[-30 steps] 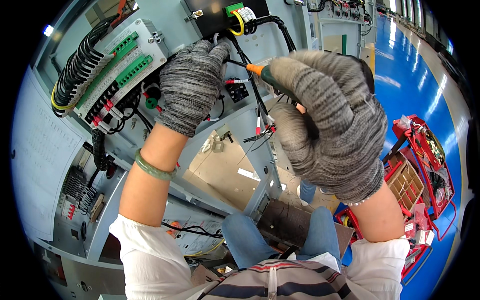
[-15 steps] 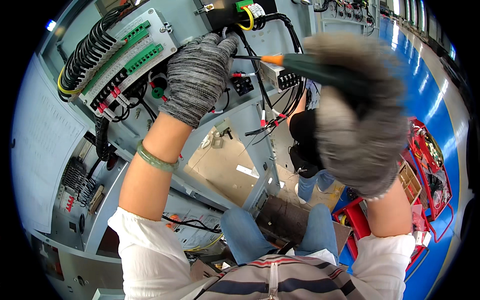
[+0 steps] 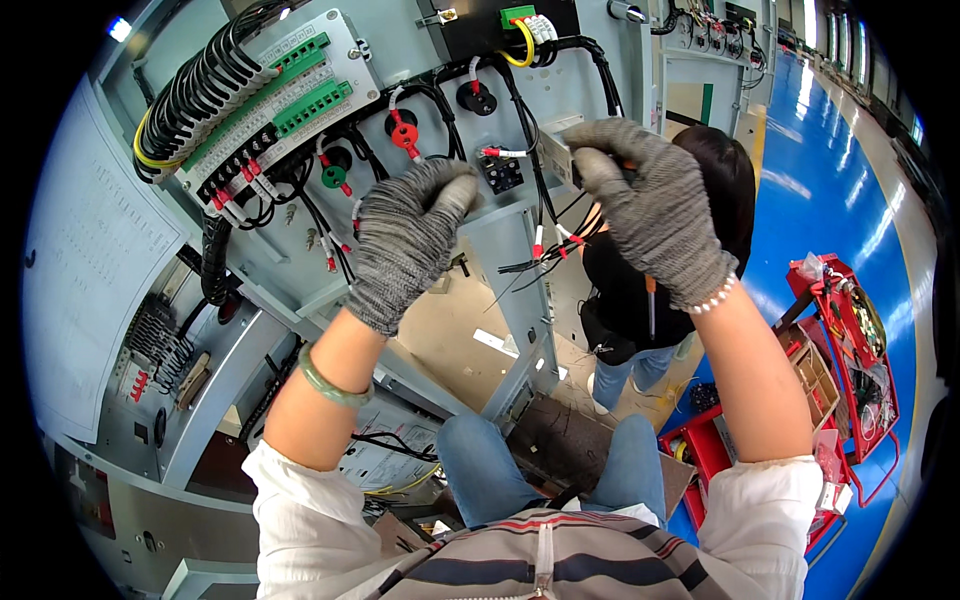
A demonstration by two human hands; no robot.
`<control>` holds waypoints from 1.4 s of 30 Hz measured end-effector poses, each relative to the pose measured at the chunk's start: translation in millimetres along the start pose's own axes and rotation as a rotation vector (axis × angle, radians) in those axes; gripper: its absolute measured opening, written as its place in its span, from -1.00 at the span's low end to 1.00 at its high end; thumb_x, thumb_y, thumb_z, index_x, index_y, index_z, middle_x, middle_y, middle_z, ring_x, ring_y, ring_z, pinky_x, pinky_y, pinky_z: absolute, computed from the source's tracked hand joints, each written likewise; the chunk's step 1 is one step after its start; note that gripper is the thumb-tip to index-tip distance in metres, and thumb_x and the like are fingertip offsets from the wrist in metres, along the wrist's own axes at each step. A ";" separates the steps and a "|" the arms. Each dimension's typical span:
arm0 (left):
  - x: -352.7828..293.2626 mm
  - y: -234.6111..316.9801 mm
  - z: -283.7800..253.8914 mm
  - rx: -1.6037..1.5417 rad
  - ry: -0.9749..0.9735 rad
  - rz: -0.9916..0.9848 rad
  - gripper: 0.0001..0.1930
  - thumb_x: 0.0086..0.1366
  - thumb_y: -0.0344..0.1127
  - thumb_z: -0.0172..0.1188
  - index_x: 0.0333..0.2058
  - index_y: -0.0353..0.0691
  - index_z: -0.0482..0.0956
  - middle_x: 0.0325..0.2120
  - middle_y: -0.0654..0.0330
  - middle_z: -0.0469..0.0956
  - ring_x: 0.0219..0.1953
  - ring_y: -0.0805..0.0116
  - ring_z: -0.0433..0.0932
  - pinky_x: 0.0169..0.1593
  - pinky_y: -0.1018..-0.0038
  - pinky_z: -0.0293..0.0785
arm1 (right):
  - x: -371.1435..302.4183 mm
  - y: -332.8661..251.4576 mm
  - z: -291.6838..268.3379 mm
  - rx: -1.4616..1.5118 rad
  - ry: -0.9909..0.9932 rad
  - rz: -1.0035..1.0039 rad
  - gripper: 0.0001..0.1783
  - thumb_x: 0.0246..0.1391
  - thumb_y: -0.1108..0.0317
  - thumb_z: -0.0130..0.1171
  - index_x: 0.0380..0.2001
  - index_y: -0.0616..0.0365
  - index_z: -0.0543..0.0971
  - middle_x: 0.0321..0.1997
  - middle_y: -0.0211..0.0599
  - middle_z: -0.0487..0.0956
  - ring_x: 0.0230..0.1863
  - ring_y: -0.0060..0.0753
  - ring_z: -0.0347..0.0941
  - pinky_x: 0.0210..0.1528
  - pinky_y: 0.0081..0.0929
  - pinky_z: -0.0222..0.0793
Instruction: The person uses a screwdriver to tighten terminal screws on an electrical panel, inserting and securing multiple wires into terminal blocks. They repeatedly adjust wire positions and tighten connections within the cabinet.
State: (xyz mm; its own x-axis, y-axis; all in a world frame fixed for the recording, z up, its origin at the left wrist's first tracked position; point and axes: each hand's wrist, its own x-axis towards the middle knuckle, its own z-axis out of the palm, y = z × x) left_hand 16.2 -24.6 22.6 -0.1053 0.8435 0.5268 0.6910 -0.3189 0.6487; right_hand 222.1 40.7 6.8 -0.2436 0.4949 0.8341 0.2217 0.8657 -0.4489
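My left hand (image 3: 412, 245), in a grey knitted glove, hovers before the panel with thumb and fingertips pressed together. Whatever it may pinch is too small to make out. It is nearest a black terminal block (image 3: 501, 171) and a red round panel fitting (image 3: 404, 136) with wires. My right hand (image 3: 662, 212), gloved alike, has its fingers curled beside a light-grey boxy device (image 3: 558, 158). A screwdriver (image 3: 651, 305) is tucked in that palm, its orange collar and shaft pointing down below the hand; the glove hides its handle. Loose black wires with red-sleeved ends (image 3: 548, 250) hang between my hands.
Green terminal strips (image 3: 312, 108) with bundled black wires sit at upper left. A paper sheet (image 3: 100, 270) covers the left door. A person in black (image 3: 622, 285) is close behind the panel at right. Red toolboxes (image 3: 845, 350) stand on the blue floor at right.
My left hand has come down off the panel, uncovering the red and black round fittings. My right hand has moved up-left, and the screwdriver has turned from pointing left to pointing down.
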 end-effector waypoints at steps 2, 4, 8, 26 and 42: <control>-2.7 3.5 11.2 -0.144 -0.047 -0.161 -0.71 0.27 -0.19 0.03 -0.18 -0.27 0.53 -0.58 0.26 0.55 -0.71 0.64 0.33 -0.62 0.69 0.27 | 7.8 0.8 12.8 -0.079 -0.010 -0.076 -0.76 0.02 0.27 0.05 -0.29 0.15 0.56 -0.38 -0.14 0.54 -0.31 -0.19 0.49 -0.21 -0.36 0.42; 1.2 14.8 15.8 -0.252 -0.043 -0.303 -0.70 0.26 -0.18 0.02 -0.18 -0.27 0.53 -0.61 0.26 0.54 -0.75 0.64 0.27 -0.64 0.69 0.22 | 11.1 1.5 22.0 -0.137 -0.023 -0.118 -0.77 0.01 0.28 0.06 -0.28 0.12 0.55 -0.38 -0.17 0.50 -0.32 -0.16 0.46 -0.23 -0.31 0.40; 4.4 10.2 17.2 -0.363 0.045 -0.350 -0.66 0.25 -0.07 0.03 -0.26 -0.26 0.55 -0.66 0.24 0.53 -0.79 0.61 0.23 -0.69 0.63 0.17 | 18.9 -9.8 21.6 -0.297 -0.095 -0.086 -0.77 0.02 0.23 0.05 -0.28 0.07 0.56 -0.35 -0.20 0.45 -0.29 -0.20 0.46 -0.23 -0.30 0.40; 32.0 31.0 25.5 -0.309 0.159 -0.393 -0.72 0.24 -0.15 0.06 -0.38 -0.27 0.57 -0.69 0.22 0.51 -0.68 0.51 0.40 -0.56 0.56 0.32 | 39.9 -11.4 24.3 -0.431 -0.354 0.065 -0.73 0.07 0.16 -0.02 -0.35 0.08 0.57 -0.34 -0.17 0.52 -0.25 -0.17 0.47 -0.15 -0.29 0.38; 23.1 6.6 3.7 0.332 0.216 0.288 -0.79 0.17 -0.35 0.18 -0.21 -0.27 0.55 -0.50 0.27 0.57 -0.50 0.63 0.45 -0.45 0.64 0.39 | 28.9 0.6 57.1 -0.716 -0.068 -0.086 -0.73 0.06 0.14 -0.01 -0.34 0.11 0.50 -0.38 -0.20 0.50 -0.29 -0.21 0.49 -0.26 -0.28 0.42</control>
State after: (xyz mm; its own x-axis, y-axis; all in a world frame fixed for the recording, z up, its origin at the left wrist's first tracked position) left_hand 21.0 -5.6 37.0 0.0021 0.6213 0.7835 0.9009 -0.3412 0.2681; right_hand 161.3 59.8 12.3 -0.3412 0.4511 0.8247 0.7577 0.6512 -0.0427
